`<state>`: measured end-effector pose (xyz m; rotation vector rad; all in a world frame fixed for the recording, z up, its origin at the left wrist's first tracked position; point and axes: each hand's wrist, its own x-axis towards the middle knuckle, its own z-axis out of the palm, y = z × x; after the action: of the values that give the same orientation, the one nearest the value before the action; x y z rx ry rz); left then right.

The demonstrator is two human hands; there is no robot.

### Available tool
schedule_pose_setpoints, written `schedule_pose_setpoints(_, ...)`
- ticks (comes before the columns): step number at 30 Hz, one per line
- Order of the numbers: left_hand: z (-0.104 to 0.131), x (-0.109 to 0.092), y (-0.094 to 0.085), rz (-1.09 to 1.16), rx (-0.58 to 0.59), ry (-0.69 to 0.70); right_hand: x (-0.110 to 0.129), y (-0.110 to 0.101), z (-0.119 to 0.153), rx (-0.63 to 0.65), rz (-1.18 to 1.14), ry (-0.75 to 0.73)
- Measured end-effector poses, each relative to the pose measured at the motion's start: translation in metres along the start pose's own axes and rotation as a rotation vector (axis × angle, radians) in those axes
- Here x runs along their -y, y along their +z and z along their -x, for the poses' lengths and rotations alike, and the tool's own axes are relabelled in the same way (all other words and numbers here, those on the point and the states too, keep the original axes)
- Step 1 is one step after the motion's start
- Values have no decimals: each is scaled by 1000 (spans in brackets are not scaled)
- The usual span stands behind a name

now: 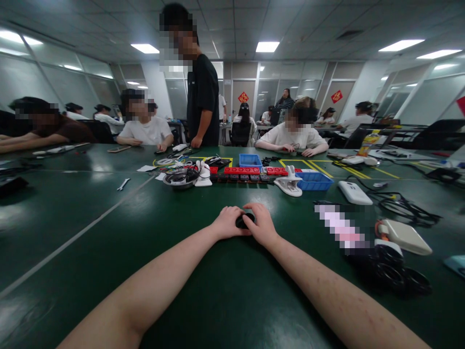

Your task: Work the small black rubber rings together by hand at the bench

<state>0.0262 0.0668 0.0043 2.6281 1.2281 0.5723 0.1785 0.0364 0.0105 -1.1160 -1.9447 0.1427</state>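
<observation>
A small round black object is at the middle of the green table, between my two hands. My left hand curls round its left side, with the thumb along the near edge. From the right, my right hand holds it too, its thumb on the object and its fingers over the far side. The object's underside and part of its rim are hidden by my fingers.
Beyond my hands stand a red and black power strip row, blue bins, a white clamp and a cable bowl. A wrench lies left; a white power bank and black rolls lie right. People surround the far side.
</observation>
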Motion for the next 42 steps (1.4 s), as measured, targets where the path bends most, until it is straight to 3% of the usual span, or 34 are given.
schedule_pose_setpoints(7,4,-8,-2,-13,-38,-61,-6,8,1,-91,22,117)
schedule_pose_setpoints(13,2,-9,-1,-84,-36,-65,-2,8,0,36,139,154)
schedule_pose_setpoints(22,2,-13,-4,-65,2,-28,-3,8,-1,47,121,148)
schedule_pose_setpoints(33,-3,11,-11,38,102,83,5,0,-1,110,11,-13)
schedule_pose_setpoints(42,-3,15,-7,47,90,104,9,-3,1,123,-74,-130)
